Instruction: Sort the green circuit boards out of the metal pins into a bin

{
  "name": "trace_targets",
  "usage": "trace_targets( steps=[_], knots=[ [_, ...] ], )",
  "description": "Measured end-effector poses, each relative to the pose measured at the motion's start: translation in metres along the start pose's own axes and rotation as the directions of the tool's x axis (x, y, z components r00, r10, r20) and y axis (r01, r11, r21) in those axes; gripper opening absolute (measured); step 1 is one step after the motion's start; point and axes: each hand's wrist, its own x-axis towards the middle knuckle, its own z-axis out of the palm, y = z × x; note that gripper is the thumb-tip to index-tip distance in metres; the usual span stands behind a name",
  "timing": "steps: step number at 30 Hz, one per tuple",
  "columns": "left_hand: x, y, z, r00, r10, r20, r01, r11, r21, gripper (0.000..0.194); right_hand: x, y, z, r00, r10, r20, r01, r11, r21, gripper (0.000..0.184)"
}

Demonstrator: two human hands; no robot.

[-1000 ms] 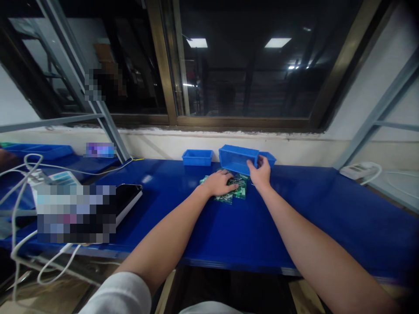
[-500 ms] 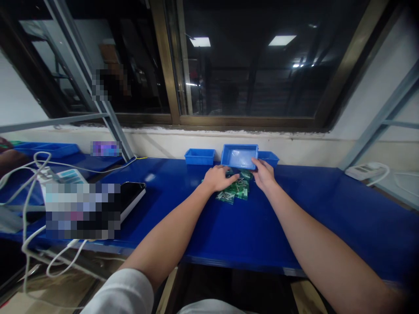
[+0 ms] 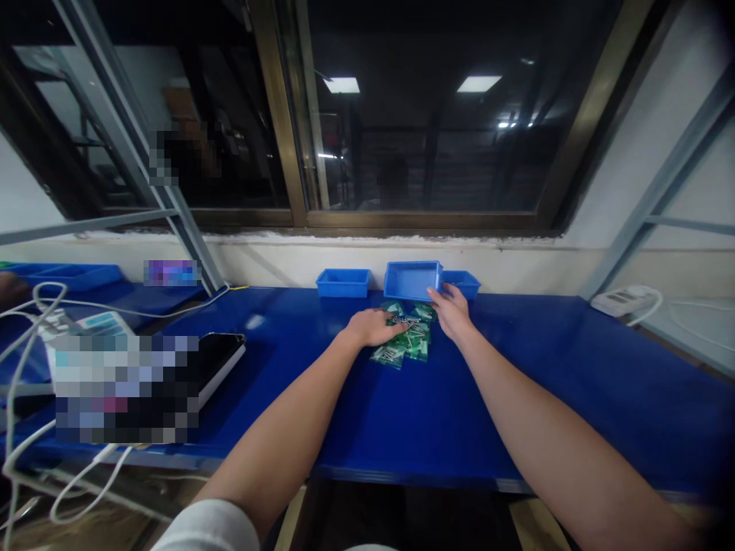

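Observation:
My right hand (image 3: 452, 312) grips the right end of a blue plastic bin (image 3: 412, 281), which is tilted so its inside faces me. Nothing shows inside that bin. Below it, a pile of small green plastic bags (image 3: 414, 348) with silvery screw-like pieces lies on the table. My left hand (image 3: 372, 327) rests over the left side of the pile, thumb stretched across the bags and the other fingers partly hidden beyond it.
Two more blue bins stand by the wall, a left one (image 3: 343, 283) and a right one (image 3: 464, 285) partly behind my right hand. A black-topped device (image 3: 223, 344) and white cables (image 3: 11, 398) lie to the left. A white power strip (image 3: 623, 301) sits at the right.
The whole view has shifted slightly. My left hand has come down a little from near the bin's lower edge onto the bags, while the bin stays in my right hand.

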Motion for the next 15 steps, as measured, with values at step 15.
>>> trace_targets(
  steps=[15],
  knots=[
    [-0.004,0.002,-0.002,0.988,0.094,-0.12,-0.097,0.995,-0.018,0.067,-0.01,-0.014,-0.002,0.983,-0.144,0.11,0.174,0.586,-0.791,0.049]
  ],
)
